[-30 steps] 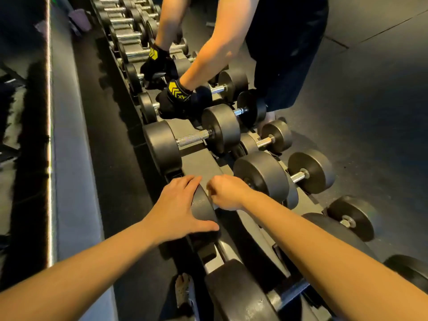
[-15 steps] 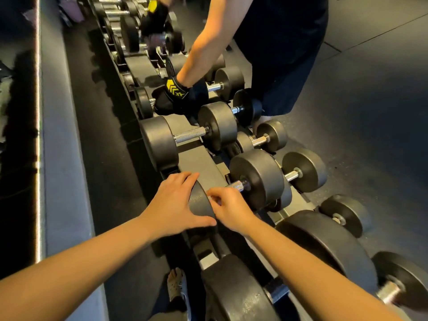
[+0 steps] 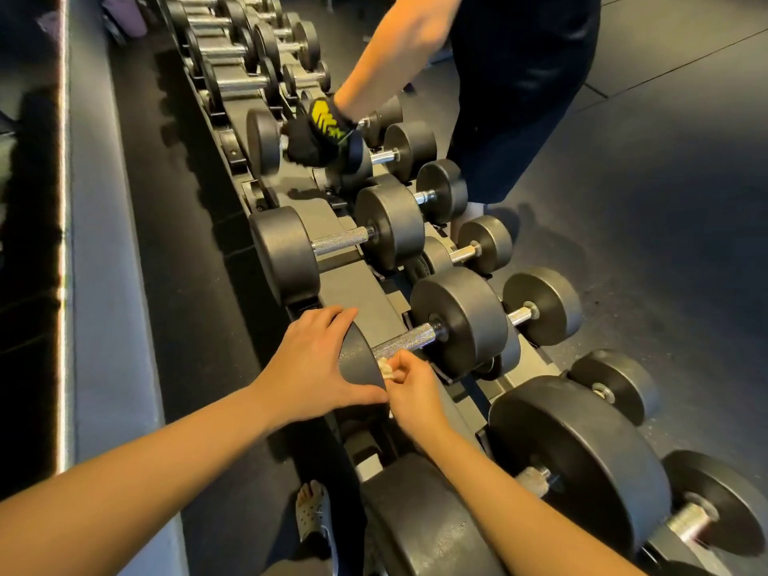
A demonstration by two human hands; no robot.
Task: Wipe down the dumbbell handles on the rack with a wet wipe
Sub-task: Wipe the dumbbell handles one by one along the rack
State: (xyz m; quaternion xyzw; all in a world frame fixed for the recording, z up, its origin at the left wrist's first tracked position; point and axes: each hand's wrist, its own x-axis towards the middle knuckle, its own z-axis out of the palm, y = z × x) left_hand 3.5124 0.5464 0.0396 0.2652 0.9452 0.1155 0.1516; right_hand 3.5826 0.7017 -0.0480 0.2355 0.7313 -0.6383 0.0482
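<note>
While the left hand [image 3: 316,363] lay spread flat over the left head of the near dumbbell [image 3: 461,322], steadying it on the rack [image 3: 357,293], the right hand [image 3: 411,386] pinched a crumpled wet wipe [image 3: 386,370] at the left end of the knurled handle [image 3: 405,340]. Step judged: wiping this handle, most of it uncovered. Next move probably called for a stroke rightward along the knurling. Farther along, another person's gloved hand [image 3: 318,133] gripped a dumbbell.
</note>
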